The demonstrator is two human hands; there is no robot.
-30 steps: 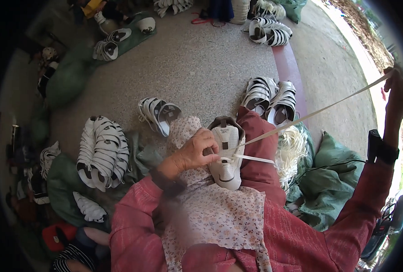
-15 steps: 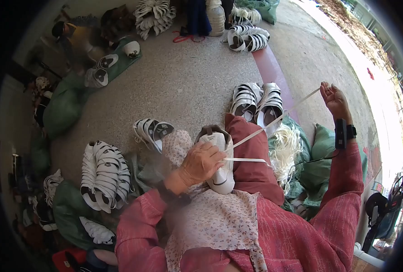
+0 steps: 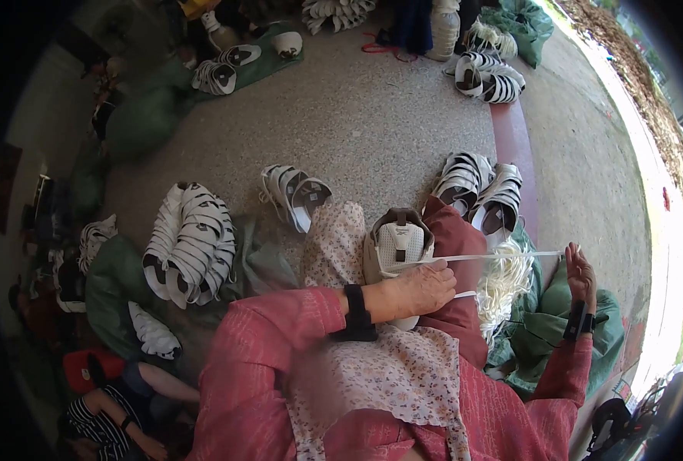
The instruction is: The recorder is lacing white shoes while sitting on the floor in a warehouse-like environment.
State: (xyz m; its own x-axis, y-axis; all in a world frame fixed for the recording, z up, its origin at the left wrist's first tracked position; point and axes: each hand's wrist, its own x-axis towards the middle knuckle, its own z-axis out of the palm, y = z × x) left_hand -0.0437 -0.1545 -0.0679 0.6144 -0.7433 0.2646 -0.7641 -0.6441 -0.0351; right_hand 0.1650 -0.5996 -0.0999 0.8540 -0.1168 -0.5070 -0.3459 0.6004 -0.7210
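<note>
A white shoe upper [image 3: 391, 244] with a dark brown collar rests between my knees, its tongue facing up. Across its front reaches my left hand [image 3: 417, 292], fingers closed on a white shoelace [image 3: 503, 255] and hiding the lower part of the shoe. The lace runs taut to the right, where my right hand [image 3: 580, 273] grips its other stretch out past my knee. A second short piece of lace shows beside my left fingers, over the reddish trouser leg.
Stacked white shoe uppers [image 3: 191, 242] stand at the left, with others [image 3: 464, 183] ahead of my right knee. A hank of white laces [image 3: 503, 288] lies on green sacks [image 3: 537, 338] at my right. Another person in stripes [image 3: 107, 411] sits at the lower left.
My right hand has come down from its raised place, bringing the lace nearly level. My left hand has shifted right across the shoe. The whole view has turned a little.
</note>
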